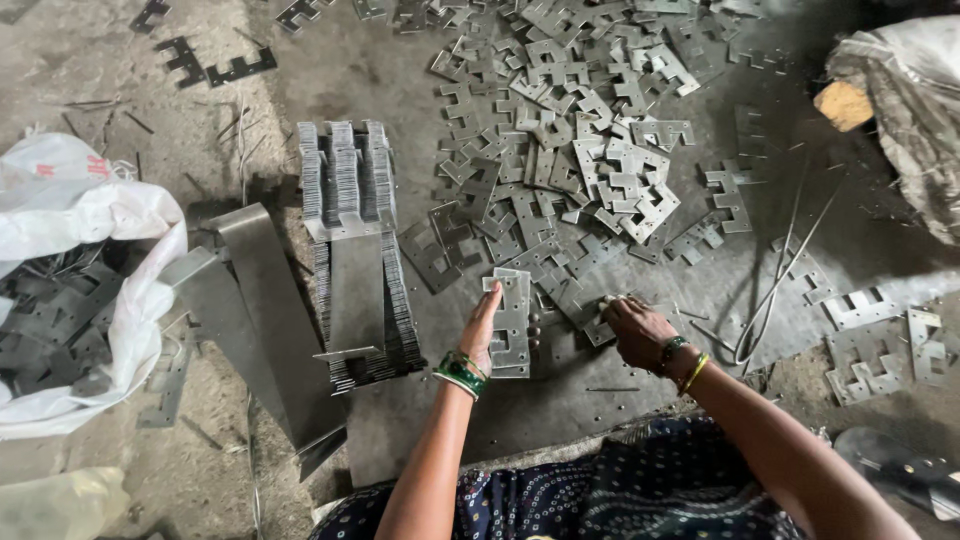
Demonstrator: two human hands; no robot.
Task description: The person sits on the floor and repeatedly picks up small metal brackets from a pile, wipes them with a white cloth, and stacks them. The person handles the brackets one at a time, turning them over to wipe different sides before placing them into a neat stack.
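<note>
Grey steel is everywhere under my view. I am watching the left hand, which is gripping a small upright stack of notched plates standing on the dark metal sheet; the thumb is lying along the near side and the fingers are curling round the far edge, so the pack is being pinched between them. I am seeing the right hand just to the right of it, palm down, with its fingertips pressed together on a single flat plate lying at the near edge of the loose pile of plates. Both wrists are wearing bangles. To the left of the held stack, a long packed row of plates is lying on the floor, with a bent strip across it, and plain metal strips are leaning beside that. Further left, a white sack is holding dark offcuts. Thin wire rods are lying to the right of the pile.
</note>
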